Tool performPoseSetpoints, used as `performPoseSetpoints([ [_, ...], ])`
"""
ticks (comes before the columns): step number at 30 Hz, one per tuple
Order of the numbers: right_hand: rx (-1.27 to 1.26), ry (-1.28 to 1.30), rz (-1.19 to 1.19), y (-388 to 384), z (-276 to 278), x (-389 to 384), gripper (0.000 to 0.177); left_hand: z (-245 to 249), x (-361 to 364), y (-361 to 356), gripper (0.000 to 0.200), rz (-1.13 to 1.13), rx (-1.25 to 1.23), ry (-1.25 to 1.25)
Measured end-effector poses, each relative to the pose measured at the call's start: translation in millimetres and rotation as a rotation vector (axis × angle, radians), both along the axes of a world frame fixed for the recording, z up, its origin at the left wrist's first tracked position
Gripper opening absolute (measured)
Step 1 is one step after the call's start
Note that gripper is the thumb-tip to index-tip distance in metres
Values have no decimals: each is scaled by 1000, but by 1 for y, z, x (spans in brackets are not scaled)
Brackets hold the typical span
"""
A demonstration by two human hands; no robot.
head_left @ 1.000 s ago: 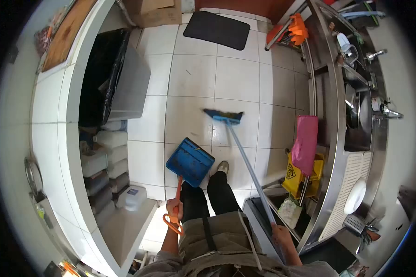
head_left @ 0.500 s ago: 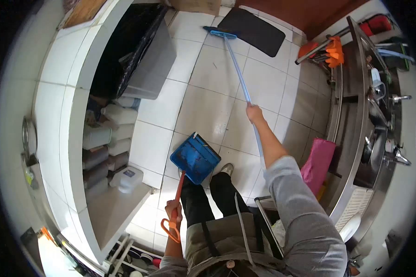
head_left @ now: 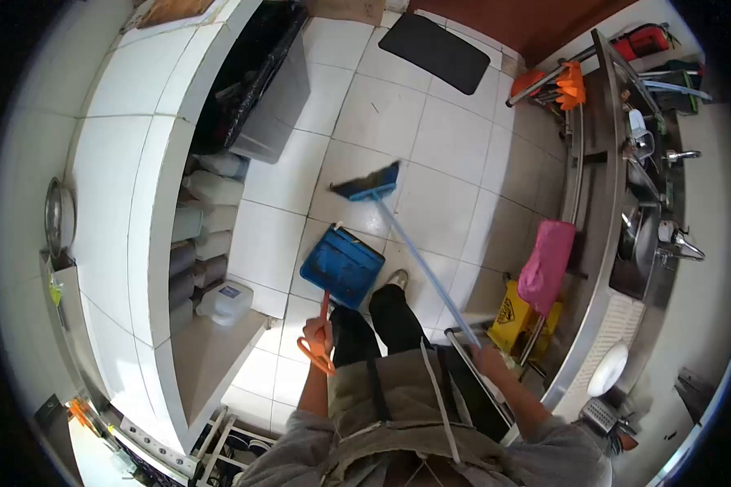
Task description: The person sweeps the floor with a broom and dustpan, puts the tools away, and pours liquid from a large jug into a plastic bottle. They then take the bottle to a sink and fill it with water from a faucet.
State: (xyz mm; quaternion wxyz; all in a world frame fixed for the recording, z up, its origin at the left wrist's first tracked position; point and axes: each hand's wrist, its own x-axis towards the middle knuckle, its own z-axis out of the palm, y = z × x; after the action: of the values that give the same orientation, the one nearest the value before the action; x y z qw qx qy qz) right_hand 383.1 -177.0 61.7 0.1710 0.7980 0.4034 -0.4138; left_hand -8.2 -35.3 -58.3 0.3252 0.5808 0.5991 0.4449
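My left hand (head_left: 318,333) is wrapped round the red handle of a blue dustpan (head_left: 343,264), below the handle's orange loop end. The pan rests on the tiles just in front of my shoes, with dark specks of dirt in it. Low on the right, my right hand (head_left: 487,361) grips the light-blue pole of a broom (head_left: 369,185). The broom head, with dark bristles, is on the floor a short way beyond the dustpan's far edge, apart from it.
A black mat (head_left: 434,53) lies at the far end. Plastic jugs (head_left: 226,303) fill the shelf on the left, beside a grey bin (head_left: 272,105). Along the right run a steel sink counter (head_left: 601,243), a pink cloth (head_left: 547,268) and a yellow floor sign (head_left: 512,321).
The broom head has come from beside the mat back toward the dustpan. My right hand has drawn back to my right side. The dustpan has stayed nearly in place.
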Motion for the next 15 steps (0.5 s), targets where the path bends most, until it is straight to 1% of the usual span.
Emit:
performPoseSetpoints([
  [1,6,15,-23,-32,15,0,57,0,-1,1,11,-34,-48,10],
  [2,-2,0,-26,-44,29,1,57,-2,1,3,11,-20,-6,-20],
  [3,-175,132,-423,-52,52,-2,53,-6,1,2,11,-2,34,-48],
  [4,-340,263,-818,-55,74,-7,50,-6,-5,3,11,-135,10,31],
  [5,-347,251,-814,-57,95,-19,50,-7,-8,-1,16,-168,-67,9],
  [6,-308,315,-971,-53,116,-34,47,1,-12,1,12,-272,-69,-8],
  [7,-259,383,-1124,-48,126,-44,44,7,-16,6,9,-374,-65,-24],
  [8,-266,375,-1112,-48,122,-44,44,-3,-21,4,9,-360,-71,-28],
  [10,178,407,-841,-43,113,-34,41,-33,-33,-8,13,-284,-15,-307],
  [11,213,330,-934,-13,112,-27,36,-25,-37,-6,13,-269,-22,-310],
  [12,397,321,-673,4,103,-6,35,-7,-42,6,16,-341,7,-211],
  [13,451,498,-344,-24,22,87,33,6,-47,18,18,-410,38,-109],
  [14,230,-33,150,15,15,115,29,11,-51,24,18,-396,31,-110],
  [15,261,-376,192,63,16,107,29,14,-54,31,21,-407,0,-2],
])
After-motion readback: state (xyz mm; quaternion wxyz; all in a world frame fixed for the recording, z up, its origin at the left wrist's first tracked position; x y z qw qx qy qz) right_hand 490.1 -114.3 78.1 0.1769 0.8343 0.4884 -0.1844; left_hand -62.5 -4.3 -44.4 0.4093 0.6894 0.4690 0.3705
